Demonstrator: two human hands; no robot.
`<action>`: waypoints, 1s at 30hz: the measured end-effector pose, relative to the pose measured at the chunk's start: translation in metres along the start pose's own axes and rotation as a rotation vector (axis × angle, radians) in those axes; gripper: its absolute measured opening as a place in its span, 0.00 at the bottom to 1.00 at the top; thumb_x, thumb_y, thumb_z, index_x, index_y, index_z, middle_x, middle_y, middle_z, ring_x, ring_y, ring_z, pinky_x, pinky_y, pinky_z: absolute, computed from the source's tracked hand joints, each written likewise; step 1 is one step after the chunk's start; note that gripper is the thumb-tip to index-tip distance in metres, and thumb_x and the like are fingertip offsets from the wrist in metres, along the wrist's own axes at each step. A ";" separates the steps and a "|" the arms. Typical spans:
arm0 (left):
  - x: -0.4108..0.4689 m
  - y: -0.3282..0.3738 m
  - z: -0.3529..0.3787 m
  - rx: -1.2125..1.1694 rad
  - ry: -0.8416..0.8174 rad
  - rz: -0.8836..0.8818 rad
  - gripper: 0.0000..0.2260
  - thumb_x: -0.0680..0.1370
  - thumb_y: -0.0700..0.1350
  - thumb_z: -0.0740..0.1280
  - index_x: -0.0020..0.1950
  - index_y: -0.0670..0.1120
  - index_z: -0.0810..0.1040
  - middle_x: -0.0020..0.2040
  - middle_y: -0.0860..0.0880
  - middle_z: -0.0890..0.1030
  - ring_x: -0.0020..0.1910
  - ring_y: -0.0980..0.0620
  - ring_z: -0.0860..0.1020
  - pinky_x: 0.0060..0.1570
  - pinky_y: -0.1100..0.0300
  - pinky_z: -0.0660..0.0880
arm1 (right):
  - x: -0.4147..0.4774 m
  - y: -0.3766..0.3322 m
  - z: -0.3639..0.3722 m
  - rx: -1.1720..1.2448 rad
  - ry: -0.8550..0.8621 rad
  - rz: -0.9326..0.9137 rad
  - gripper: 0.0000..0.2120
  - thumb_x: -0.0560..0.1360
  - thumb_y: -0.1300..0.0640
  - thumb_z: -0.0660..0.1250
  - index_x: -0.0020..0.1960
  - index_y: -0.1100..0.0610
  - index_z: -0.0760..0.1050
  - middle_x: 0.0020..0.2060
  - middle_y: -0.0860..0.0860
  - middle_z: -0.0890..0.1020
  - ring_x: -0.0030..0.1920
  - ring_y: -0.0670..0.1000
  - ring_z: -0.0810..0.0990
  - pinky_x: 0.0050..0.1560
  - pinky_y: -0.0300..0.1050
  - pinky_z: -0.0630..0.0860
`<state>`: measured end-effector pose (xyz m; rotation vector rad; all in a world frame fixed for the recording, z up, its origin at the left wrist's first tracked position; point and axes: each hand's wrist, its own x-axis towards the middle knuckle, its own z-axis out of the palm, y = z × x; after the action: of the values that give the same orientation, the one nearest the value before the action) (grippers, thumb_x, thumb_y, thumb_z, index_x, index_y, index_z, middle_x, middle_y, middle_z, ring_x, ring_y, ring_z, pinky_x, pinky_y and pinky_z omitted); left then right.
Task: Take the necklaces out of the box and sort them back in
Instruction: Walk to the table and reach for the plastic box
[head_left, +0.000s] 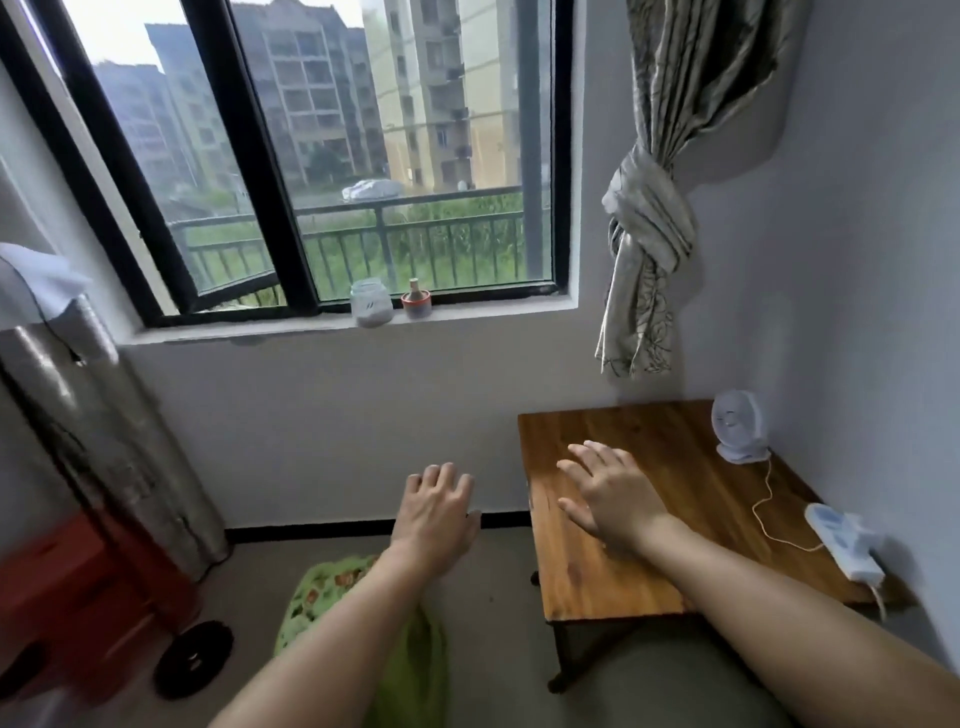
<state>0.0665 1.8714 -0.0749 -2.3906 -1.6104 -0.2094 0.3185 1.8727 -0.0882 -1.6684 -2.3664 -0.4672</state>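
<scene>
No writing can be read anywhere; the markings on the jar (371, 304) on the window sill at upper centre are too blurred to make out.

At the far left edge a red cabinet (67, 587) stands low beside a silvery curtain (83, 431), with a black round disc (193, 659) on the floor at its foot. Right of that, grey floor lies open up to the wall under the window (332, 156).

At lower centre a green patterned cushion (332, 597) lies under the left forearm. The left hand (434, 512) is stretched forward, palm down, fingers loosely spread and empty, held over the floor just left of the table's near-left edge.

The right hand (610, 496) is also palm down with fingers splayed, holding nothing, over the left part of the wooden table (623, 571); whether it touches the top cannot be told. The table sits in the right corner against the wall, most of its top bare.

Toward the right edge, a small white fan (737, 428) stands at the table's far side, a thin cord running to a white power strip (841, 540) near the right rim. A knotted curtain (649, 234) hangs above.

No box or necklaces are in sight.
</scene>
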 end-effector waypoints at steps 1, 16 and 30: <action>0.024 -0.003 0.007 -0.004 0.004 0.010 0.14 0.73 0.53 0.64 0.54 0.46 0.76 0.53 0.45 0.77 0.52 0.42 0.75 0.51 0.48 0.71 | 0.016 0.012 0.010 -0.003 -0.021 0.006 0.21 0.69 0.42 0.65 0.55 0.54 0.80 0.55 0.57 0.82 0.56 0.59 0.81 0.51 0.55 0.79; 0.325 -0.006 0.137 -0.153 -0.077 0.314 0.13 0.73 0.53 0.64 0.53 0.46 0.76 0.50 0.46 0.77 0.50 0.43 0.76 0.49 0.49 0.73 | 0.162 0.169 0.140 -0.001 -0.201 0.320 0.21 0.67 0.43 0.73 0.55 0.54 0.80 0.54 0.56 0.83 0.53 0.57 0.82 0.49 0.54 0.80; 0.491 0.042 0.235 -0.279 -0.216 0.870 0.16 0.77 0.54 0.60 0.60 0.47 0.74 0.59 0.46 0.74 0.59 0.44 0.72 0.58 0.49 0.68 | 0.181 0.181 0.206 0.067 -0.350 0.925 0.24 0.78 0.41 0.55 0.70 0.52 0.66 0.71 0.53 0.69 0.69 0.54 0.68 0.67 0.52 0.65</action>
<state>0.2866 2.3600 -0.1789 -3.1556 -0.4864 -0.0016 0.4299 2.1635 -0.1917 -2.6786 -1.4587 0.0847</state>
